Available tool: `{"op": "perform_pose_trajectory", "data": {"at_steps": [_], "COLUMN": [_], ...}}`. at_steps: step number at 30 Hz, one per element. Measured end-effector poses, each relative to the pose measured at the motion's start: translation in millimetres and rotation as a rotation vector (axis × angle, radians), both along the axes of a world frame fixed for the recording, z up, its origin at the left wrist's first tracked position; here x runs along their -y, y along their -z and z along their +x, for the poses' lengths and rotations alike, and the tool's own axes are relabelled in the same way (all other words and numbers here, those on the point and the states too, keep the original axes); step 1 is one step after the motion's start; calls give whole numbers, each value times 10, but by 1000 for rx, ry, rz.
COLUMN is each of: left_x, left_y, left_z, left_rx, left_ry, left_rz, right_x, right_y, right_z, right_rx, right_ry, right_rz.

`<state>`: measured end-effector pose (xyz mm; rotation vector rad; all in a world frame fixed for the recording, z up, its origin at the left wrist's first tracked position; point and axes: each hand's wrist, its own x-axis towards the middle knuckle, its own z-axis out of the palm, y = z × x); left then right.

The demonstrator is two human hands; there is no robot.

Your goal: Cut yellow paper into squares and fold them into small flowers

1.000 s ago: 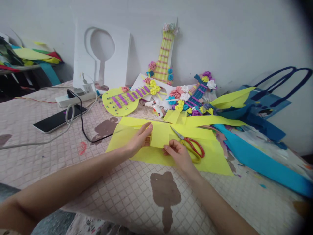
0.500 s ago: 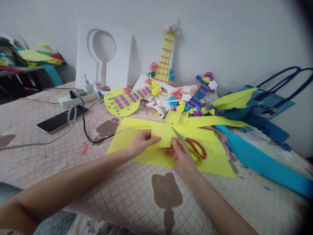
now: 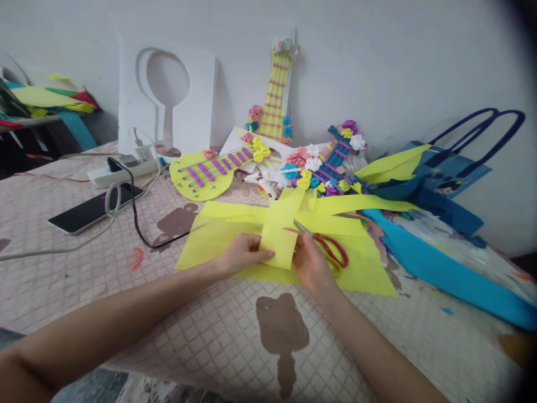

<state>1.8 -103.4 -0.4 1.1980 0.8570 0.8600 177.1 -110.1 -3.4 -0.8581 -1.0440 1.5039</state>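
Note:
My left hand (image 3: 243, 254) and my right hand (image 3: 310, 263) both pinch a strip of yellow paper (image 3: 280, 232), holding its near end lifted above a larger yellow sheet (image 3: 210, 238) that lies flat on the checked tablecloth (image 3: 201, 336). The strip's far end trails back toward the pile of paper crafts. Red-handled scissors (image 3: 331, 249) lie on the sheet just right of my right hand, blades pointing left and away from me.
Paper guitars with paper flowers (image 3: 210, 170) lie and lean by the wall. A white foam board (image 3: 168, 101) stands behind. A phone (image 3: 90, 210), power strip (image 3: 117, 170) and cables lie left. Blue paper (image 3: 444, 271) and a blue bag (image 3: 453, 173) lie right.
My hands have lifted the yellow strip off the sheet and drawn it nearer to me; the left hand went from lying flat on the paper to pinching the strip.

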Motion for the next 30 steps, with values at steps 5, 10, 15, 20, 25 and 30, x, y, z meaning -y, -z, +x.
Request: {"op": "perform_pose_trajectory", "data": {"at_steps": [5,10,15,20,25,30], "left_x": [-14,14,57,37,30,51], "left_y": [38,43,2,-44,-37,-61], "left_z": [7,39,55,40,33,38], "left_rx": [-53,2,50,83,74,92], "left_ry": [21,52,-78,-73,-28,-39], "left_rz": [-27,11,10,-37,-16,2], "right_x": [28,39,49,90,116,122], "right_y": [-24,-15,-15,-40,-96,-142], "right_z": [19,33,25,-5,-23,-37], "right_rx": [159,312,337,406,365,187], "right_ry": [76,184,149,118,117,112], "right_rz": [44,108,117,152,156,-13]}}
